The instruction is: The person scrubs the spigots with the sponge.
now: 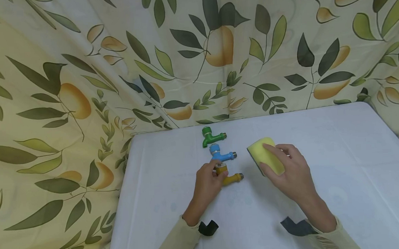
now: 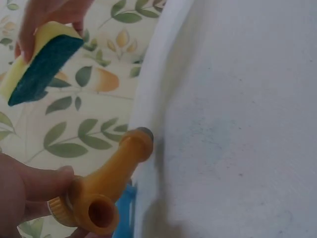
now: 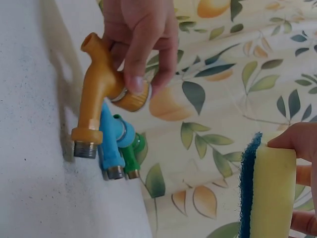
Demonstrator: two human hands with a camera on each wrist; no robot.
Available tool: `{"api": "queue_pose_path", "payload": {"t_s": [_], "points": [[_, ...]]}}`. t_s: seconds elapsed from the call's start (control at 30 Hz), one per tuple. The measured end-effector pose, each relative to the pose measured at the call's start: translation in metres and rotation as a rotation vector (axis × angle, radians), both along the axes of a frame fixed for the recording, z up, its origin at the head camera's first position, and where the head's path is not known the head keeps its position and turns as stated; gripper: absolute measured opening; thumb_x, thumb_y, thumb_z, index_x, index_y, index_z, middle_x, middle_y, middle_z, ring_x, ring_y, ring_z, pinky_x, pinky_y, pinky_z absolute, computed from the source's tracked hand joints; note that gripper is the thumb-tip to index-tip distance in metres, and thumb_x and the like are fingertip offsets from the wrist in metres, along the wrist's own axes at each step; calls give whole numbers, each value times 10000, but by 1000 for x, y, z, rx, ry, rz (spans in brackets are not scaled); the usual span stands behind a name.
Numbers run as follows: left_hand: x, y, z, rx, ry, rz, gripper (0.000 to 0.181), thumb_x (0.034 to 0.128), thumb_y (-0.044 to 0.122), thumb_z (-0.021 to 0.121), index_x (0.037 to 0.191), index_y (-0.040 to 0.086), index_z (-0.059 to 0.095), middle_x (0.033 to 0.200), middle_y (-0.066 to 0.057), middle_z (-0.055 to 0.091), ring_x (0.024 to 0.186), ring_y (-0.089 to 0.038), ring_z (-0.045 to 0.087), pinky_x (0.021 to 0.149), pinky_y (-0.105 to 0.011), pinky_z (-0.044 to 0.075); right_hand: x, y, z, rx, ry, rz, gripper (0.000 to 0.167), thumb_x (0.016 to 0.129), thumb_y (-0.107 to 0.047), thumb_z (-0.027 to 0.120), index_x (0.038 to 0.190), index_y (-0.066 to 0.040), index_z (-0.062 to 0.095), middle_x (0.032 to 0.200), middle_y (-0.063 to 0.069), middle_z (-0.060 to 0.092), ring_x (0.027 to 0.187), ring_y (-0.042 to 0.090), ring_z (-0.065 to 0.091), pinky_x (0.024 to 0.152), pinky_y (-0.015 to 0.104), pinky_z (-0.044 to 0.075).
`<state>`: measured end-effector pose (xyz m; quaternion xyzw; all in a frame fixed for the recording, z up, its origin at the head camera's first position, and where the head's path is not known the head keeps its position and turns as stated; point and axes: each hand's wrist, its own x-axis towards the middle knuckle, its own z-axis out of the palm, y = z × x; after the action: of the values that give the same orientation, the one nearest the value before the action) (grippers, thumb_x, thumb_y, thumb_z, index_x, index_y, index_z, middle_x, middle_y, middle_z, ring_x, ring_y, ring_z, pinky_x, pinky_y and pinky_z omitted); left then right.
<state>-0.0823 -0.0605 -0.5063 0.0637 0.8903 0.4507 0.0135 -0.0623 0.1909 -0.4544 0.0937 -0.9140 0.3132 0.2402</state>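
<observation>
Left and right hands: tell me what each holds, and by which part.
The left hand pinches the yellow-orange tap by its ribbed cap; the right hand grips the sponge by its yellow foam side.

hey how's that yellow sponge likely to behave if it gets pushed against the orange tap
The sponge would probably give softly, since its yellow side looks like foam. Its dark scouring layer looks fuzzy, so it may drag rather than slip on the orange tap. The flat block shape makes rolling unlikely.
</observation>
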Motion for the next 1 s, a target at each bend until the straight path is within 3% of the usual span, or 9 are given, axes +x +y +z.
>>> {"api": "queue_pose_path", "payload": {"t_s": [0.13, 0.33, 0.43, 1.0], "points": [[-2, 1, -8, -75, 3, -1, 344, 903, 274, 797, 1204, 132, 708, 974, -44, 709, 794, -92, 607, 633, -192, 487, 1, -1, 0, -11, -8, 3, 546, 752, -203, 853, 1275, -148, 709, 1138, 145, 617, 957, 291, 576, 710, 442, 457], [-5, 4, -15, -324, 77, 41, 386, 875, 416, 805, 1188, 197, 748, 939, 4, 694, 864, -161, 501, 720, -282, 352, 2, -2, 0, -10, -20, 4, 552, 753, -206, 856, 1281, -147, 705, 1146, 145, 615, 971, 295, 577, 721, 450, 464], [-7, 4, -17, -401, 70, 67, 406, 866, 452, 802, 1202, 231, 751, 911, 3, 632, 871, -177, 460, 711, -297, 331, 2, -2, -1, -10, -26, 1, 553, 755, -210, 857, 1282, -150, 704, 1147, 142, 613, 975, 296, 576, 726, 452, 464], [-14, 2, -28, -452, 93, 76, 449, 877, 509, 763, 1235, 238, 747, 970, -16, 561, 876, -172, 439, 707, -302, 325, 1, -4, -3, -15, -35, 8, 558, 752, -203, 860, 1286, -161, 704, 1155, 139, 612, 980, 291, 573, 719, 442, 449]]}}
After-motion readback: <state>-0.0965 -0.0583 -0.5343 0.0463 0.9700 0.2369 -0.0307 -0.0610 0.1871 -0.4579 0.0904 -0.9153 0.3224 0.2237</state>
